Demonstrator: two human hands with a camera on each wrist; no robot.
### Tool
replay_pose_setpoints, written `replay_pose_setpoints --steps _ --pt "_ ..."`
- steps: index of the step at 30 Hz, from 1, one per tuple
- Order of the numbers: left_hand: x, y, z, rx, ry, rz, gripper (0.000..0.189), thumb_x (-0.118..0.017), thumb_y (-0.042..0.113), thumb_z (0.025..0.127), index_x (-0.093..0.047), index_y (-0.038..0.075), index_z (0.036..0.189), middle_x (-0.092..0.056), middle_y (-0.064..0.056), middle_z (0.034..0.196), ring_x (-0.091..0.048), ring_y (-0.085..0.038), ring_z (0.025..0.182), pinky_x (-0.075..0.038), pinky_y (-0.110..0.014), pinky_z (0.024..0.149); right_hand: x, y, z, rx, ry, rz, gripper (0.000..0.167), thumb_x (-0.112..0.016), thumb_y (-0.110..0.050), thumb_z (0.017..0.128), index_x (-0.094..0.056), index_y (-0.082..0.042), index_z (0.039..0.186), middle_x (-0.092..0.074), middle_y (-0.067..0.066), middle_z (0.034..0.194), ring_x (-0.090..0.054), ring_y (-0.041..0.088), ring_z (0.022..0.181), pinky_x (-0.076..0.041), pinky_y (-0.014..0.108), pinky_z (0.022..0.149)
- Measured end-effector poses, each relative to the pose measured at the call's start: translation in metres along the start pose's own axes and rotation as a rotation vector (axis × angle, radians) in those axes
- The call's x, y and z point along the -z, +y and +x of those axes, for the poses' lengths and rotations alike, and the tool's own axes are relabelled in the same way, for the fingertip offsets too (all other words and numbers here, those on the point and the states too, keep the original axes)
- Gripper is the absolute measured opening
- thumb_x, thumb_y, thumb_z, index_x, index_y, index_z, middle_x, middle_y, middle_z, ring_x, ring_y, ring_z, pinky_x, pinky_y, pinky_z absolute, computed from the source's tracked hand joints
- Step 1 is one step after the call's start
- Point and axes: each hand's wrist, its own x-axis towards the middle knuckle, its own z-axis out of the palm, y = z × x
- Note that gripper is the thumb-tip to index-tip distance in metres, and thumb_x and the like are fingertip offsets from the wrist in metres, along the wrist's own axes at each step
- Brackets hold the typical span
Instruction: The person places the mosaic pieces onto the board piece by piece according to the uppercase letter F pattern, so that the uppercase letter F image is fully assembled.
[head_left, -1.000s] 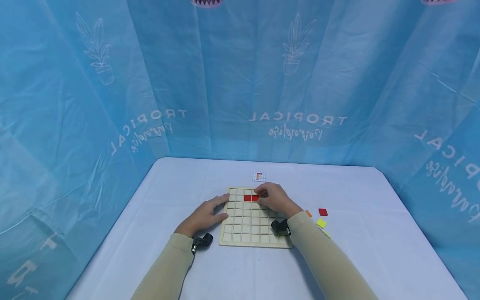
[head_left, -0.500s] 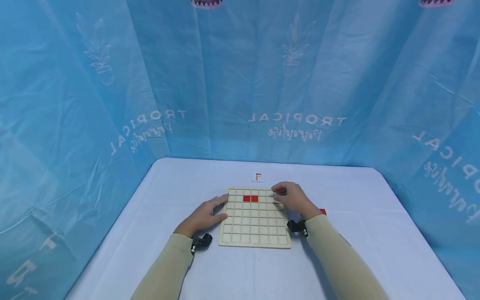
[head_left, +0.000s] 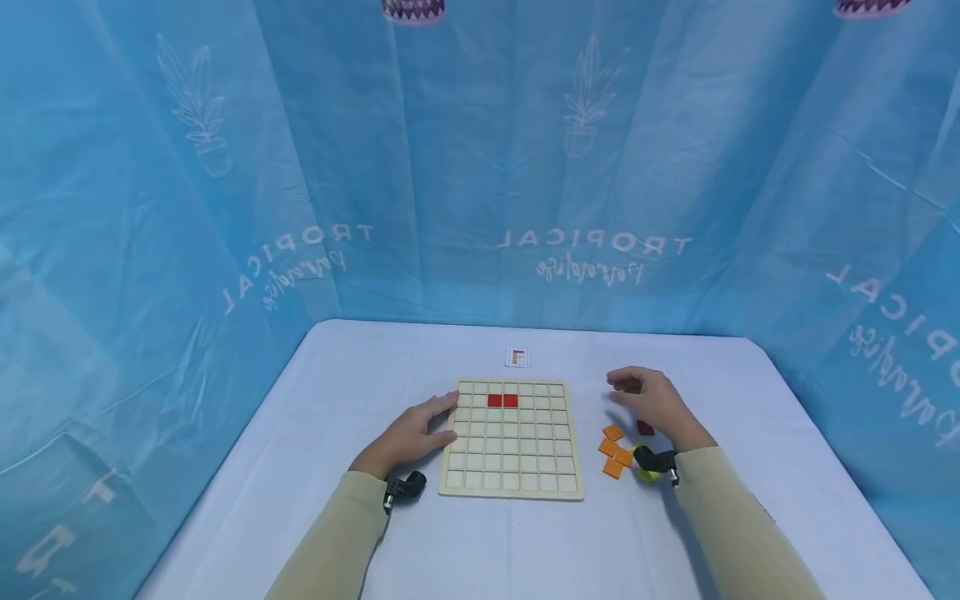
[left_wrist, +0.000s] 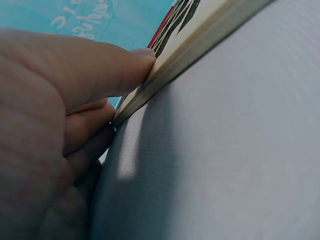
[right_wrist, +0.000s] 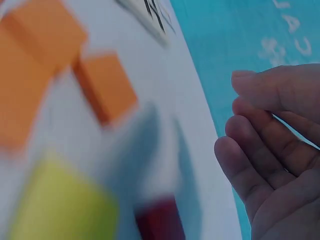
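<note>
A light wooden grid board (head_left: 517,467) lies on the table, with two red square tiles (head_left: 502,401) side by side in its second row from the back. My left hand (head_left: 408,435) rests along the board's left edge. In the left wrist view its thumb (left_wrist: 115,65) touches the rim, the other fingers spread below. Off to the right, my right hand (head_left: 652,404) hovers above the table with nothing in it, fingers loosely bent. Beneath and in front of it lie a red tile (head_left: 645,427), several orange tiles (head_left: 612,468) and yellow-green tiles (head_left: 647,477), partly hidden by the wrist camera.
A small card (head_left: 517,357) with a coloured pattern on a grid lies behind the board. A white cloth covers the table (head_left: 390,358), and a blue printed curtain (head_left: 465,167) hangs around its back and sides.
My right hand has left the red tiles on the board and moved right, over the loose tiles, uncovering the orange ones. The left hand has stayed at the board's edge.
</note>
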Motion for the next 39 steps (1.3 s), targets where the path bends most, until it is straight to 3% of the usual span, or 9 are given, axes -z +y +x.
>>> replay_pose_setpoints --steps 6,12,21,28,39 --pt "0.001 -0.002 -0.001 -0.021 0.007 -0.002 0.071 -0.074 0.030 0.102 -0.042 0.014 0.163 -0.037 0.002 0.167 -0.024 -0.029 0.156 -0.023 -0.048 0.125 0.027 0.021 -0.015 -0.078 0.033 -0.011 0.044 -0.076 -0.020 0.100 -0.066 -0.005 0.140 -0.065 0.018 0.136 -0.057 0.039 0.125 -0.047 0.061 0.108" --pt "0.003 -0.001 -0.002 -0.022 0.000 -0.011 0.072 -0.075 0.028 0.102 -0.042 0.014 0.163 -0.036 0.002 0.167 -0.023 -0.029 0.156 -0.022 -0.047 0.125 0.039 0.038 -0.026 -0.112 -0.016 -0.029 0.043 -0.080 -0.023 0.097 -0.068 -0.007 0.135 -0.067 0.013 0.128 -0.060 0.035 0.117 -0.052 0.057 0.103" --pt "0.001 0.001 -0.002 0.005 -0.003 -0.016 0.072 -0.075 0.029 0.101 -0.041 0.016 0.164 -0.036 0.001 0.167 -0.022 -0.028 0.156 -0.022 -0.047 0.125 0.041 0.050 -0.036 -0.094 -0.093 -0.043 0.035 -0.086 -0.022 0.092 -0.074 -0.009 0.123 -0.070 0.009 0.120 -0.062 0.031 0.107 -0.056 0.049 0.097" --pt "0.001 0.001 -0.001 0.001 -0.001 -0.008 0.073 -0.075 0.029 0.101 -0.041 0.015 0.164 -0.036 0.000 0.167 -0.023 -0.028 0.156 -0.022 -0.047 0.125 0.037 0.057 -0.037 -0.074 -0.137 -0.074 0.039 -0.091 -0.021 0.086 -0.077 -0.014 0.122 -0.068 0.010 0.123 -0.059 0.033 0.112 -0.060 0.045 0.092" --pt "0.001 0.002 -0.001 0.010 0.000 0.006 0.072 -0.075 0.031 0.101 -0.041 0.016 0.164 -0.036 0.002 0.167 -0.024 -0.028 0.156 -0.023 -0.048 0.125 0.031 0.056 -0.041 -0.027 -0.124 -0.118 0.030 -0.084 -0.011 0.092 -0.078 -0.015 0.121 -0.067 0.013 0.128 -0.056 0.037 0.118 -0.056 0.053 0.099"
